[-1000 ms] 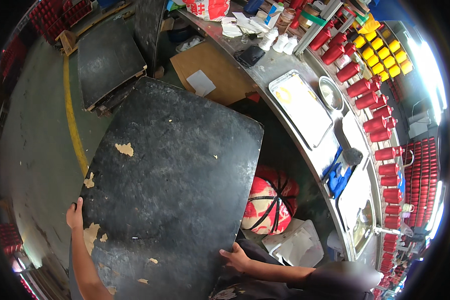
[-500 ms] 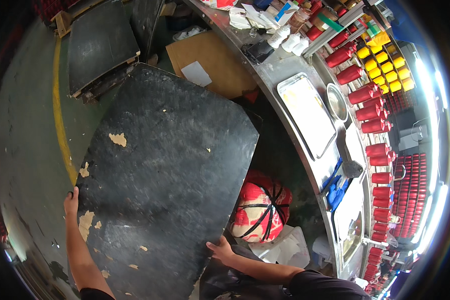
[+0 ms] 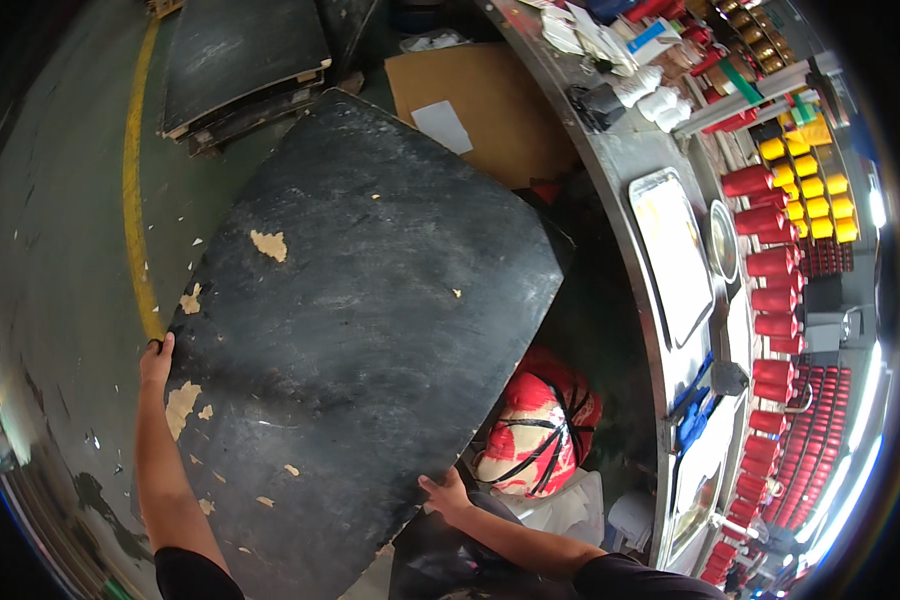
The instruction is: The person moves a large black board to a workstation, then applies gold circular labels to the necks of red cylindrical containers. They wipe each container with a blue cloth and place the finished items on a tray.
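A large black board [image 3: 360,290], its face scuffed and chipped to pale wood in several spots, slants across the middle of the view. My left hand [image 3: 157,360] is closed round its left edge, fingers mostly hidden behind it. At the lower right edge my right hand [image 3: 447,493] grips the same board, with the thumb on the face and the other fingers out of sight. Just beyond that edge, a red and cream bundle [image 3: 535,435] tied with black straps lies below the bench.
A stack of black boards [image 3: 245,60] stands at the far left by a yellow floor line [image 3: 135,200]. Brown cardboard [image 3: 490,100] leans behind the board. Along the right runs a metal bench [image 3: 610,180] bearing a shiny tray [image 3: 670,260], blue gloves [image 3: 695,415] and red thread cones [image 3: 775,265].
The whole view has shifted, so the board, bench and bundle sit farther right in the picture. Both hands keep their hold on the board's edges.
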The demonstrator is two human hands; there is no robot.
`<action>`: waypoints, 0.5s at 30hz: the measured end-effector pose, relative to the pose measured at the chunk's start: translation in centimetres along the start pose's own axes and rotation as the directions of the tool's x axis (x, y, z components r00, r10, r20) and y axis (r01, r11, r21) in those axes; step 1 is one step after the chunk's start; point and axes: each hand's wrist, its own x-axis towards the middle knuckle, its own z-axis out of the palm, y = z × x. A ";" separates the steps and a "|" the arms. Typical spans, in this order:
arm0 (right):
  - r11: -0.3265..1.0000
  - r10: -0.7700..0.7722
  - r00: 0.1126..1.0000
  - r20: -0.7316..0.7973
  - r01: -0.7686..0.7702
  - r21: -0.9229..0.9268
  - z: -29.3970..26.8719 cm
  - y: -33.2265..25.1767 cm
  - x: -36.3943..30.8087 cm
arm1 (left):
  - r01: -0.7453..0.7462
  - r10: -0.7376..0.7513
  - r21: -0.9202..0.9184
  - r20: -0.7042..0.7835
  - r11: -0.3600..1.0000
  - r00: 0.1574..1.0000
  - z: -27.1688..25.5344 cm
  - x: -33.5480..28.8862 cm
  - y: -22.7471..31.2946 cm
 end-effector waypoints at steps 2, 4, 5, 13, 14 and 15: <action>1.000 0.012 1.000 0.004 -0.012 -0.008 0.8 0.4 -0.6 | 0.043 -0.043 0.001 0.037 0.999 0.998 -0.6 -0.3 -0.9; 0.999 0.025 0.999 0.032 -0.024 -0.025 1.5 0.6 -0.8 | 0.005 -0.005 -0.018 0.005 1.000 1.000 -1.1 -0.5 -1.3; 0.999 0.019 1.000 -0.003 -0.019 -0.031 1.5 0.6 -0.9 | -0.002 0.002 0.004 -0.031 1.000 1.000 -1.1 -0.8 -1.2; 0.996 0.032 0.999 0.020 -0.030 -0.089 0.7 -0.1 -0.7 | 0.030 -0.029 -0.042 0.010 0.999 1.000 -1.9 -1.2 -0.3; 0.992 0.056 0.998 -0.013 -0.057 -0.112 0.6 -0.2 -0.9 | 0.051 -0.050 -0.041 0.024 0.998 0.998 -1.8 -1.1 -0.4; 0.996 0.039 0.999 0.031 -0.037 -0.082 0.4 -0.2 -1.2 | 0.055 -0.054 -0.035 0.038 0.998 0.998 -1.7 -1.2 -0.6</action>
